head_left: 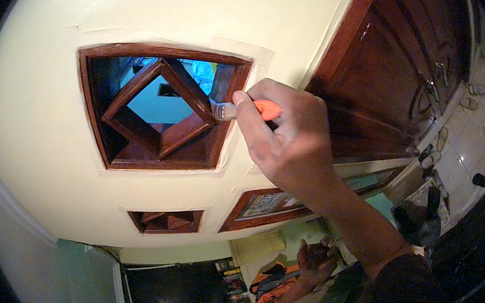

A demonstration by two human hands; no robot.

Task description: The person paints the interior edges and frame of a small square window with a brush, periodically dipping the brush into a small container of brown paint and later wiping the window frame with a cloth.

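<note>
My right hand is closed around the orange handle of a paintbrush. The bristles meet the right corner of a dark brown wooden diamond frame, as far as I can see. That diamond sits inside a larger brown wooden opening frame in the cream wall. Low in the view, beside orange and dark cloth, is my left hand. Its palm faces up, with fingers apart and loosely bent; I see nothing held there, though the palm is in shadow.
Pale masking tape borders the opening. Below it are a smaller wooden opening and a brown-framed panel. A carved dark wooden door stands at right, with several slippers on the tiles. A dark screen and orange cloth lie lower down.
</note>
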